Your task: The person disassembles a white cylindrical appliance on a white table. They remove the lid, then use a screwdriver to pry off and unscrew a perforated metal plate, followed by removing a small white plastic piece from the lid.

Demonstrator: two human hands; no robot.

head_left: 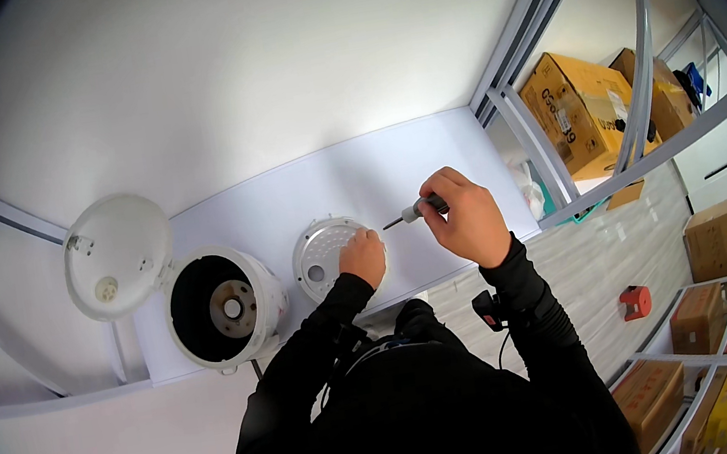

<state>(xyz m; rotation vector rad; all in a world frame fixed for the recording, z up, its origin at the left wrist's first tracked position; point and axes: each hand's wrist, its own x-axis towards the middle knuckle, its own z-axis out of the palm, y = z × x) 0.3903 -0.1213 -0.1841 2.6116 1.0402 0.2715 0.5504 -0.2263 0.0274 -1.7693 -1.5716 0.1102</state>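
Observation:
My left hand (362, 258) rests on a round silver metal plate with small holes (323, 256) lying flat on the white table (392, 167). My right hand (466, 217) grips a small screwdriver (412, 213) by its handle; the dark tip points left toward the plate's right edge, just above my left hand. A white rice cooker body (224, 307) stands open to the left of the plate, its dark inside and round heating disc visible. Its white lid (115, 254) is tipped back at the far left.
A grey metal frame (548, 154) borders the table on the right. Brown cardboard boxes (577, 109) lie beyond it, more boxes sit on white shelves (722, 334) at lower right. A small red object (635, 301) lies on the wood-pattern floor.

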